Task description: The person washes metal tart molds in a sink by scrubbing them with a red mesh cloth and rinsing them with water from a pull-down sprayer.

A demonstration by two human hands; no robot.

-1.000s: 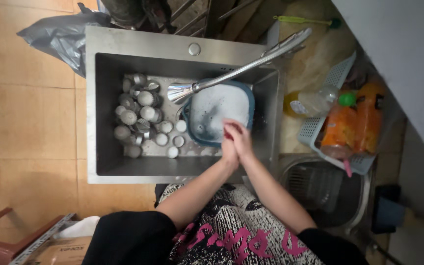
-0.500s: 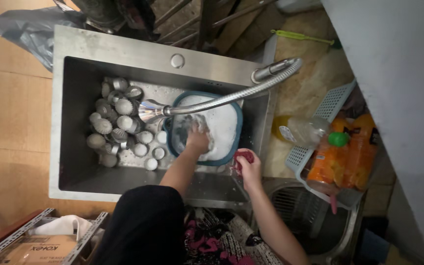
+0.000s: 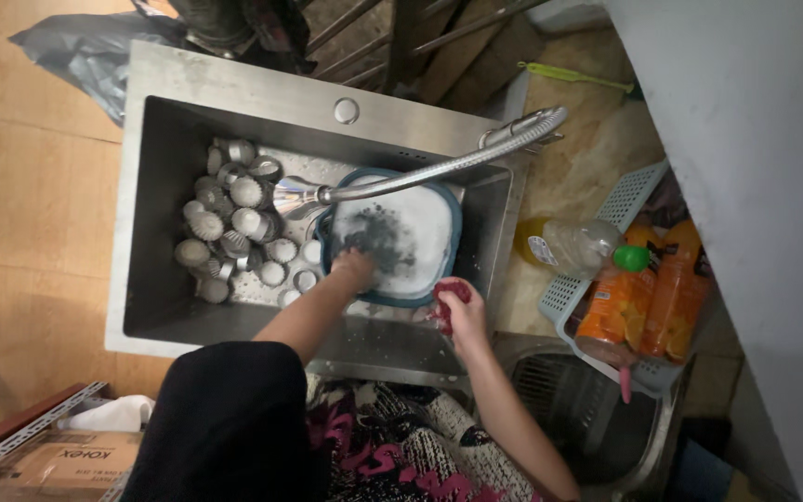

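My left hand [image 3: 357, 268] reaches into a blue-rimmed basin [image 3: 452, 212] of soapy water inside the steel sink [image 3: 155, 139]; its fingers dip into the suds, and what they hold is hidden. My right hand [image 3: 462, 314] hovers at the basin's near right edge, closed around a red scrubbing pad [image 3: 449, 296]. Several small fluted metal moulds [image 3: 234, 223] lie piled on the sink floor to the left of the basin. A pull-out steel tap [image 3: 420, 172] arches over the basin.
On the counter to the right, a white plastic basket [image 3: 625, 200] holds orange bottles [image 3: 648, 302] and a clear bottle with a green cap [image 3: 573, 246]. A round metal strainer basin [image 3: 569, 409] sits near right. A grey plastic bag [image 3: 76, 51] lies behind the sink.
My hands, together above the basin a second ago, have separated: the left went down into the soapy water, the right drew back to the basin's edge with the red pad.
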